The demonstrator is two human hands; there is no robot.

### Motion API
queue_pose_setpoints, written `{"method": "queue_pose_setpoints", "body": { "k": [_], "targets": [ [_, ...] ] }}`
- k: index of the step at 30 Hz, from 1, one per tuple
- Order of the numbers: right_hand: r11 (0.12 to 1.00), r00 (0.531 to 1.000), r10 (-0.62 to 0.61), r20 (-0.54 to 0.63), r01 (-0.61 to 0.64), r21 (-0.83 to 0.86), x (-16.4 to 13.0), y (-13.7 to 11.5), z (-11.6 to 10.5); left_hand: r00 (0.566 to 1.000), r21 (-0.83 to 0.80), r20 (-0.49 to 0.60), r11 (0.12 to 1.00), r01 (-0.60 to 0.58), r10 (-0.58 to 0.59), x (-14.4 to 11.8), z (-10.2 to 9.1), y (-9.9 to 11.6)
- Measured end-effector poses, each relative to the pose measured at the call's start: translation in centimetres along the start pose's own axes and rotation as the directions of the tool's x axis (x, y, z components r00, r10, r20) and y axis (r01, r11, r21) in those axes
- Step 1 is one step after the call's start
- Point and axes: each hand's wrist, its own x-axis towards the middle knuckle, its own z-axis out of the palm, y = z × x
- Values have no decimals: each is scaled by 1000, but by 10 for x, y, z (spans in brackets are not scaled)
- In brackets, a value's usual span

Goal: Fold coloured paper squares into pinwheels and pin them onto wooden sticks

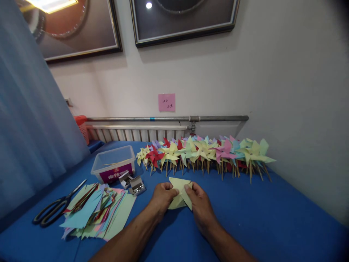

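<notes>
lying between left hand [163, 197] and right hand [200, 203], pale yellow paper [180, 199]

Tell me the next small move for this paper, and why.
Probably fold another corner toward the middle: the left hand and right hand pinch the pale sheet, which looks only partly folded, and the pinwheels behind it have folded-in blades.

The pink wall note [167, 102] seems to read "252".
</notes>
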Motion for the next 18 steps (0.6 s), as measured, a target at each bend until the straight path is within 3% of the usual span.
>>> {"method": "queue_pose_setpoints", "body": {
  "k": [10,18],
  "targets": [
    [1000,999,-18,36,19,-19,1,2,-1,999,-23,30,999,43,-43,-2,0,3],
    [999,995,37,97,-38,8,-1,-1,1,999,12,-19,999,48,-48,-1,1,2]
  ]
}}
